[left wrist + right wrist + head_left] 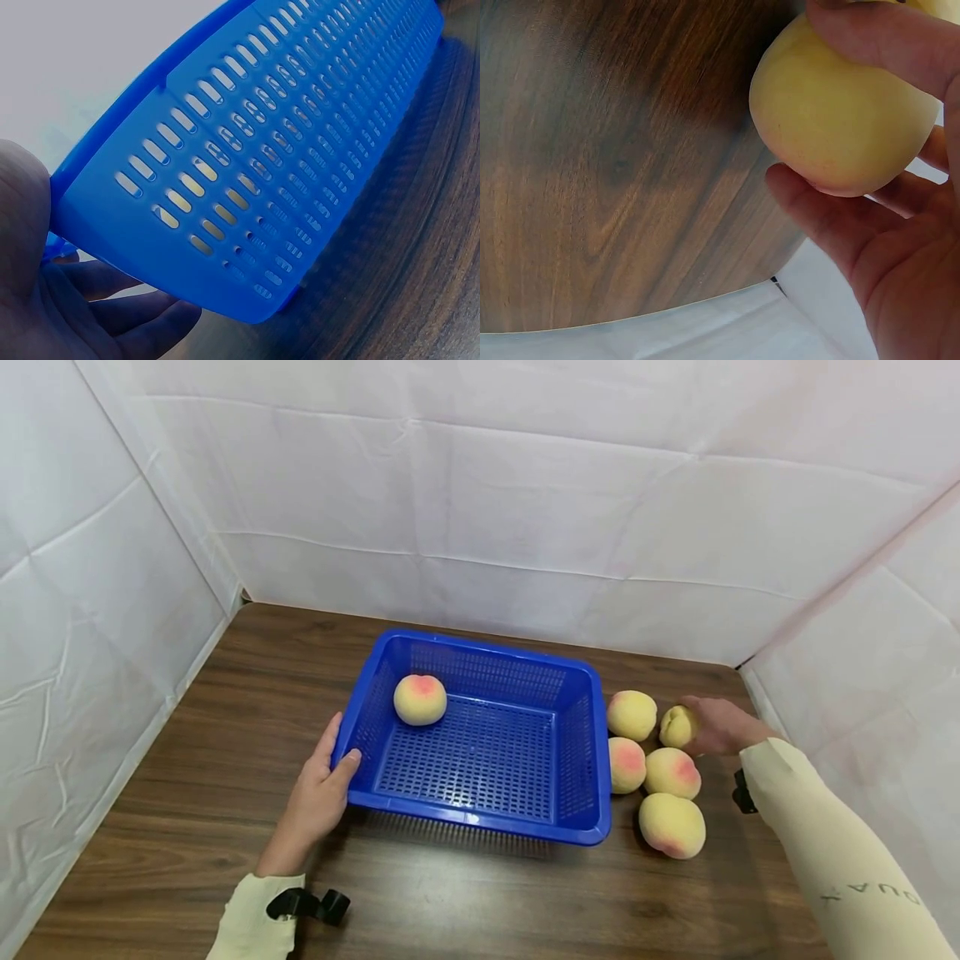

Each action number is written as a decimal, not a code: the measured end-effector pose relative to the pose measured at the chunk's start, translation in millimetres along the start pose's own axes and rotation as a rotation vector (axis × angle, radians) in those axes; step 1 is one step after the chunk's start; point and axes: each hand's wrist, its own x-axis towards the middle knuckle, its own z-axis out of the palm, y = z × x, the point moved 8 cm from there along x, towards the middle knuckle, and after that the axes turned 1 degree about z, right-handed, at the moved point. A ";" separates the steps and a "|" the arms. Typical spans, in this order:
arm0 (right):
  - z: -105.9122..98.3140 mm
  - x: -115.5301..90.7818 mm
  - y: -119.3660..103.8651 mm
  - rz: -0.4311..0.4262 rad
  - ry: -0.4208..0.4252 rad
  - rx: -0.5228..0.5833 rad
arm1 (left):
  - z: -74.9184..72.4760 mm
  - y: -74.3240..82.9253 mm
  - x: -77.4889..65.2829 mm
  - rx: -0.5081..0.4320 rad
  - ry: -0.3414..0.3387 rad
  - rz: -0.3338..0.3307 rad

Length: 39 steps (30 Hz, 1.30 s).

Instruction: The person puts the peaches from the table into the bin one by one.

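A blue plastic basket [472,814] with slotted walls stands on the table, one peach [420,700] lying inside at its left. My left hand [318,793] grips the basket's left rim, thumb over the edge and fingers outside; the left wrist view shows the fingers under the rim beside the slotted wall [225,150]. At the right, my right hand [720,725] holds a yellow peach [678,727], its thumb and fingers around the fruit [840,112] in the right wrist view. Several more peaches [672,773] sit between that hand and the basket.
The dark wood-grain table [225,735] extends on all sides of the basket. White cloth walls [487,485] enclose it at the back, left and right. One peach [627,766] lies close against the basket's right side.
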 end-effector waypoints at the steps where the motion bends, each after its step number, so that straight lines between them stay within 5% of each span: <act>1: 0.4 -0.2 1.2 0.002 0.002 -0.003 | 0.2 0.1 0.2 -0.002 -0.001 0.000; 39: -38.4 -26.8 0.1 0.012 -0.017 -0.011 | -0.8 3.0 0.7 0.001 -0.014 0.002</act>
